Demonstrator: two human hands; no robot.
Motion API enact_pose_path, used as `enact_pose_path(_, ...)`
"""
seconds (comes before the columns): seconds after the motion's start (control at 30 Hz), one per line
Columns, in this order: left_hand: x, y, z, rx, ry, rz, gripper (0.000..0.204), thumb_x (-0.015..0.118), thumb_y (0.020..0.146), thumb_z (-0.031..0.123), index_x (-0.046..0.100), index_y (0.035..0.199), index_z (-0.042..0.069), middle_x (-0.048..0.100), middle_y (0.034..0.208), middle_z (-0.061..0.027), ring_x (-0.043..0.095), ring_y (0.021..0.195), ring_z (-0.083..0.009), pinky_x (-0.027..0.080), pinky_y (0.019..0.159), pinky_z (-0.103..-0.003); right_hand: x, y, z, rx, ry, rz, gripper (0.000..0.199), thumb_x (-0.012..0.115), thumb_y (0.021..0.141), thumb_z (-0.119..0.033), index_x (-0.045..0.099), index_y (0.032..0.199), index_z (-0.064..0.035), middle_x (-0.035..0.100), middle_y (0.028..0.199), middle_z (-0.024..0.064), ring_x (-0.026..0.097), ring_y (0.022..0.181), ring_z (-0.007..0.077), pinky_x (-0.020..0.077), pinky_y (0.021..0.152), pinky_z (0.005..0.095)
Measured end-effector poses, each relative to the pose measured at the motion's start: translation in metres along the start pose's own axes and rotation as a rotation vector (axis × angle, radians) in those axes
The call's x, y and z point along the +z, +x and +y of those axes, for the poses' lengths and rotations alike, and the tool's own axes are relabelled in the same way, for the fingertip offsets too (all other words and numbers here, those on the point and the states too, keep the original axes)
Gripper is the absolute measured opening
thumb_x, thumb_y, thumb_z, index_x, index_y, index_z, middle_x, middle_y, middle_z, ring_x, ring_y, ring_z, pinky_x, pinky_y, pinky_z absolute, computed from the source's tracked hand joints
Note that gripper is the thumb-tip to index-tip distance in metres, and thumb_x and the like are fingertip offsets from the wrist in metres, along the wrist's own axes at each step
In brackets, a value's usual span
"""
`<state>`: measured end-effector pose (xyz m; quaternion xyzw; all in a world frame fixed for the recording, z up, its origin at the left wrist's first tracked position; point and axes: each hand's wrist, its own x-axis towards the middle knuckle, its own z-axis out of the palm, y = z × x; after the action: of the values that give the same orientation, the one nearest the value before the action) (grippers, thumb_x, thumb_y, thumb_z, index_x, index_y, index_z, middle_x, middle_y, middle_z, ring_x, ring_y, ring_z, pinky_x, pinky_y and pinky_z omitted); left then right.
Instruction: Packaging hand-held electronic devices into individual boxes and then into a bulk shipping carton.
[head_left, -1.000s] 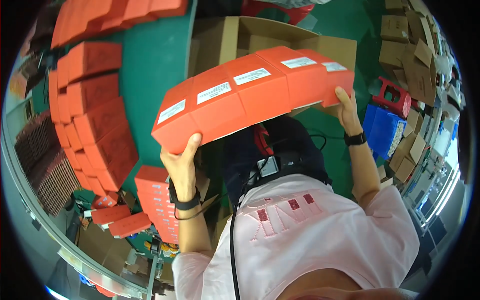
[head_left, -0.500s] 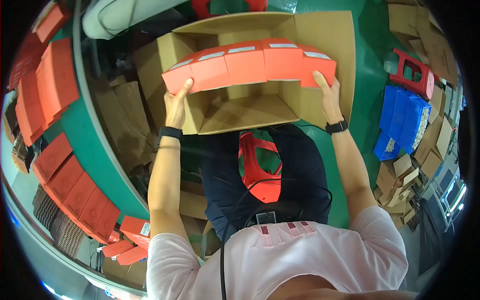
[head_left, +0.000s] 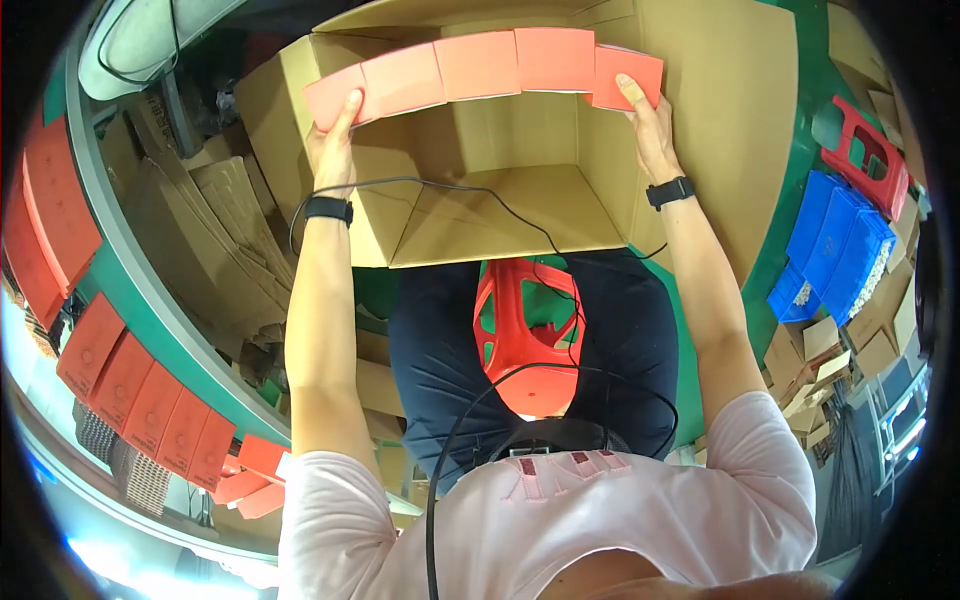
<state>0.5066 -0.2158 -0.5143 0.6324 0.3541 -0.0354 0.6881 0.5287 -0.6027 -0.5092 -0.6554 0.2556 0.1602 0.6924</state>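
A row of several orange-red boxes [head_left: 478, 68] is squeezed end to end between my two hands. My left hand [head_left: 335, 140] is closed on the row's left end, thumb on the near face. At the right end, my right hand [head_left: 650, 125] grips the last box, which sits slightly lower than its neighbour. The row is over the far part of a large open cardboard carton [head_left: 500, 225], whose flaps stand spread. The carton's visible floor is bare; its far part is hidden behind the row.
On the green-topped table [head_left: 150, 290] at left stand several more orange-red boxes [head_left: 150, 405]. Flattened cardboard [head_left: 200, 250] lies beside the carton. A red stool [head_left: 530, 320] is between my legs. Blue bins [head_left: 835, 245] and another red stool [head_left: 868, 155] are at right. A black cable [head_left: 470, 188] crosses the carton.
Both hands have moved the row of boxes farther away, and the boxes have tilted so that their labelled tops no longer show. The cable now hangs across the carton's opening.
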Motion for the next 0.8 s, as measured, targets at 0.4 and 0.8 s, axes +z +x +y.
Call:
enact_pose_path(0.4,0.042,0.080,-0.066,-0.185,-0.224,0.121,0.073,0.081,0.077,0.039,0.046,0.133,0.007,0.055,0.127,-0.0094,0.052,0.117,-0.0260,0.039,0.105,-0.045,0.018,0.066,0.031,0.013,0.064,0.047,0.059,0.070,0.086,-0.034,0.049,0.131,-0.0002,0.054,0.131,0.0097,0.050,0.124,0.0195,0.0354,0.110,0.0406)
enact_pose_path(0.8,0.043,0.186,-0.180,-0.183,-0.352,0.033,0.063,0.081,0.079,0.031,0.051,0.129,0.006,0.056,0.128,-0.0031,0.049,0.119,-0.0203,0.035,0.108,-0.041,0.042,0.155,0.104,0.092,0.115,0.161,0.064,0.080,0.073,-0.029,0.057,0.126,-0.0008,0.061,0.124,0.0112,0.057,0.112,0.0219,0.0431,0.097,0.0356)
